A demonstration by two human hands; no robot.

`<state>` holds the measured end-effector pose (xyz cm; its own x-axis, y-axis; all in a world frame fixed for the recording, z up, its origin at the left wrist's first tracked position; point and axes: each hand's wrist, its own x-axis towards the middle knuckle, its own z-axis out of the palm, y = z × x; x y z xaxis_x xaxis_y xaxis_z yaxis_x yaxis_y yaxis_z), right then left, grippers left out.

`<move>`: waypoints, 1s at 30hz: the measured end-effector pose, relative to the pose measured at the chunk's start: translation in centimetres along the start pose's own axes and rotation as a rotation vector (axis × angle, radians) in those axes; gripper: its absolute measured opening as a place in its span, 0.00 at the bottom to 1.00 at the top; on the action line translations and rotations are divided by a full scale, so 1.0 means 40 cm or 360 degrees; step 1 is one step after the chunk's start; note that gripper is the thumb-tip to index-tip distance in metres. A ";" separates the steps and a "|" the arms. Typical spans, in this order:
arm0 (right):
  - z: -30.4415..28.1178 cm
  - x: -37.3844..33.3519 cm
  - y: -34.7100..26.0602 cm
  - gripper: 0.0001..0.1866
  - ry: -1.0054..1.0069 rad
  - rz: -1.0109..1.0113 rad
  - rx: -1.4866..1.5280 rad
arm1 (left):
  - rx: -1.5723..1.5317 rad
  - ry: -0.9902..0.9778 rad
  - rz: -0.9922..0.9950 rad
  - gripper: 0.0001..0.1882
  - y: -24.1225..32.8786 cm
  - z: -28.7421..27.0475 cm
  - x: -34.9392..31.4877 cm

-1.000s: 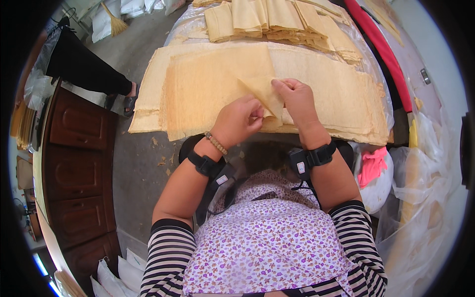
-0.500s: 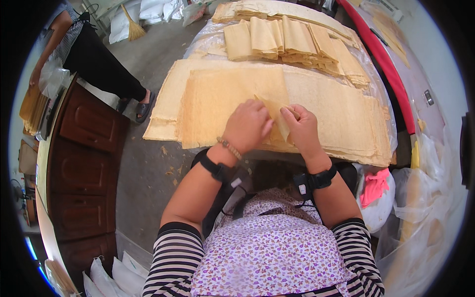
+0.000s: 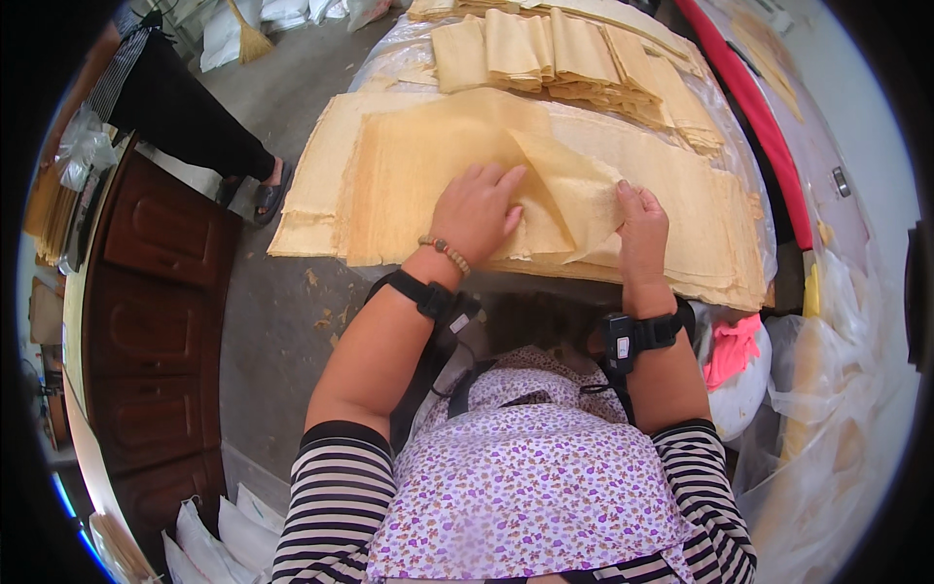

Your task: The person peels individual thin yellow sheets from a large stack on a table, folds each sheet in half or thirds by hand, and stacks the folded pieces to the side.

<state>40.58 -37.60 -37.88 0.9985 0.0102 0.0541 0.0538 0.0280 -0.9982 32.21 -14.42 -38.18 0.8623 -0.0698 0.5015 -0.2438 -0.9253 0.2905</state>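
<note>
A wide stack of thin, pale-yellow, brittle-looking sheets (image 3: 681, 214) lies before me on the table. On top of it, to the left, is a darker yellow sheet (image 3: 409, 146), partly lifted and folded, with a translucent flap between my hands. My left hand (image 3: 477, 216) rests palm down on this sheet, thumb apart from the fingers. Pinched between thumb and fingers of my right hand (image 3: 642, 219) is the raised corner of the sheet, close to the stack's near edge.
Folded sheets (image 3: 525, 54) are piled at the far side over clear plastic. A dark wooden cabinet (image 3: 161, 253) stands left, with a person in black trousers (image 3: 185, 107) beyond it. At right are a pink cloth (image 3: 732, 350) on a white sack and plastic sheeting (image 3: 846, 360).
My right hand has moved right, drawing the sheet's corner out into a wider flap. My left hand has flattened onto the sheet. The view has shifted slightly.
</note>
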 end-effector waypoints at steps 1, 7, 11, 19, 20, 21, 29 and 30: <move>-0.008 0.007 -0.001 0.15 -0.0084 -0.0073 -0.0350 | 0.0022 -0.0016 -0.0015 0.18 0.007 -0.005 0.003; 0.220 -0.032 -0.141 0.19 -0.0304 -0.1417 -0.1731 | -0.0154 0.0037 -0.0203 0.07 -0.010 0.022 -0.003; 0.314 0.010 -0.171 0.25 -0.0573 -0.0870 -0.2278 | -0.0244 -0.0279 -0.0508 0.12 0.043 0.016 0.063; 0.438 0.069 -0.138 0.19 -0.0804 -0.0395 -0.2464 | -0.0169 -0.0093 -0.0043 0.17 -0.056 0.063 -0.005; 0.441 0.085 -0.133 0.19 -0.0794 -0.0411 -0.2459 | -0.0159 -0.0080 -0.0037 0.17 -0.056 0.056 -0.001; 0.428 0.110 -0.106 0.17 -0.0729 -0.0484 -0.2508 | -0.0181 -0.0061 -0.0085 0.16 -0.041 0.055 -0.002; 0.396 0.151 0.014 0.09 -0.0575 -0.0796 -0.2630 | -0.0120 -0.0169 -0.0234 0.15 -0.036 0.102 0.005; 0.403 0.139 0.014 0.08 -0.0559 -0.0842 -0.2562 | -0.0121 -0.0023 -0.0226 0.15 -0.044 0.121 -0.001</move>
<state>45.97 -21.42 -37.71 0.8319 0.5362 0.1429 0.5239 -0.8439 0.1158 34.76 -14.60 -42.65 0.8966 0.0541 0.4394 -0.1511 -0.8955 0.4186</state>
